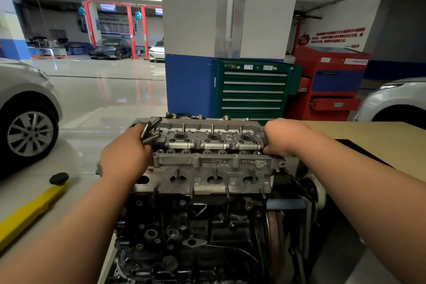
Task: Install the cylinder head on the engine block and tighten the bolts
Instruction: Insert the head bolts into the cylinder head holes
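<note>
Bolts (149, 132) in left hand (125, 157), cylinder head (207, 161) hiding right hand (282, 137) fingertips

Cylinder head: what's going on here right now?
A person has both hands on the cylinder head, which sits on top of the dark engine block. The left hand is at the head's left end and also holds a bundle of long bolts in its fingers. The right hand grips the right end. It looks like the head is being positioned on the block, with tightening not yet started. Whether it is fully seated cannot be told.
</note>
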### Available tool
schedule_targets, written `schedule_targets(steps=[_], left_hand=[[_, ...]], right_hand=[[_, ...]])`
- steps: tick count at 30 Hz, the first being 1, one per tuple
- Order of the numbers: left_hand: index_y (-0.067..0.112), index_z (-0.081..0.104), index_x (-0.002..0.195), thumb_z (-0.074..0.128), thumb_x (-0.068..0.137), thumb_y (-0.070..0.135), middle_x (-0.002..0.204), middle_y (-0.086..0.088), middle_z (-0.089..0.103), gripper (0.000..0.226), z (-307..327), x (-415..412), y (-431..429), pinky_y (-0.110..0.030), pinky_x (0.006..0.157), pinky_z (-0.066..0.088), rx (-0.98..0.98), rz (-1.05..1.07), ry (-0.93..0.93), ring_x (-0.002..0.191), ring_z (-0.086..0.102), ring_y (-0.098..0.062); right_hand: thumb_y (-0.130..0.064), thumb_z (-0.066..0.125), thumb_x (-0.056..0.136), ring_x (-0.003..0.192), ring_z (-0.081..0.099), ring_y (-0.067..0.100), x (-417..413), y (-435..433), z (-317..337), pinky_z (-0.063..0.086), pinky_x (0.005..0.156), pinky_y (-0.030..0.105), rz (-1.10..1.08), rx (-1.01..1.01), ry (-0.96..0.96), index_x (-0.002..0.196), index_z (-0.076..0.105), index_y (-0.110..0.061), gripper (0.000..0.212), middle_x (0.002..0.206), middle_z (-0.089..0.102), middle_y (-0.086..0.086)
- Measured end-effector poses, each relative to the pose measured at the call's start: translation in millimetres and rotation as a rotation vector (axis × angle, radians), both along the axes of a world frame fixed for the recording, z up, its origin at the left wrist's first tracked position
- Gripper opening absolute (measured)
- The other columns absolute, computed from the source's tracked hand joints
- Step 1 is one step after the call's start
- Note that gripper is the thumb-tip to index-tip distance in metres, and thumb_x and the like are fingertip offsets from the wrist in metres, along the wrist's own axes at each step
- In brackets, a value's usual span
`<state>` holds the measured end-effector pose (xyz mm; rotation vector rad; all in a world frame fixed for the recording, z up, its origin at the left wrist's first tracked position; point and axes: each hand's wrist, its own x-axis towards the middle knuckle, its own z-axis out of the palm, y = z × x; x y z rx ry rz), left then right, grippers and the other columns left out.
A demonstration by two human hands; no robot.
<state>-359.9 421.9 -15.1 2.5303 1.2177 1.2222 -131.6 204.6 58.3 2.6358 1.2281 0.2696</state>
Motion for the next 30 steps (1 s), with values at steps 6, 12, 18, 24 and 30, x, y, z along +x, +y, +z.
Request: schedule_targets(steps=[6, 12, 18, 24, 30], left_hand=[[0.024, 0.056, 0.099, 0.042, 0.093, 0.029, 0.078, 0.002, 0.057, 0.015, 19, -2, 4, -0.033, 0.063, 0.04, -0.22, -0.065, 0.026, 0.075, 0.052, -0.027], [0.019, 0.069, 0.102, 0.031, 0.103, 0.04, 0.094, -0.001, 0.075, 0.043, 71, -5, -3, -0.031, 0.073, 0.045, -1.093, -0.591, -0.76, 0.085, 0.062, -0.019], [0.018, 0.06, 0.125, 0.029, 0.102, 0.044, 0.083, -0.018, 0.068, 0.047, 79, -14, 11, -0.03, 0.06, 0.052, -1.364, -0.838, -0.735, 0.063, 0.064, -0.026], [0.008, 0.061, 0.105, 0.032, 0.102, 0.041, 0.075, -0.004, 0.071, 0.044, 68, -30, 47, -0.035, 0.066, 0.053, -1.328, -0.639, -0.916, 0.059, 0.066, -0.021], [0.008, 0.062, 0.092, 0.046, 0.095, 0.02, 0.042, 0.005, 0.035, 0.02, 36, -58, 80, -0.024, 0.042, 0.039, -0.87, -0.19, -0.803, 0.041, 0.042, -0.018]], right_hand=[[-0.032, 0.054, 0.089, 0.081, 0.059, 0.019, -41, 26, 21, 0.053, 0.074, 0.035, 0.189, 0.384, 0.095, 0.09, 0.059, -0.02, 0.013, 0.089, 0.063, -0.003], [-0.038, 0.057, 0.092, 0.075, 0.056, 0.008, -122, 107, 40, 0.044, 0.065, 0.027, 0.528, 0.603, 0.618, 0.094, 0.064, -0.024, 0.015, 0.083, 0.061, -0.012], [-0.027, 0.06, 0.093, 0.043, 0.054, 0.006, -143, 156, 35, 0.044, 0.045, 0.019, 0.499, 0.6, 1.05, 0.079, 0.067, -0.019, 0.017, 0.049, 0.057, -0.009], [-0.026, 0.054, 0.092, 0.045, 0.046, 0.002, -117, 162, 45, 0.038, 0.043, 0.015, 0.448, 0.679, 0.775, 0.086, 0.071, -0.021, 0.018, 0.051, 0.059, -0.012], [-0.023, 0.048, 0.093, 0.067, 0.053, 0.005, -119, 168, 35, 0.038, 0.054, 0.019, 0.555, 0.3, 0.578, 0.089, 0.061, -0.02, 0.014, 0.079, 0.059, -0.01]])
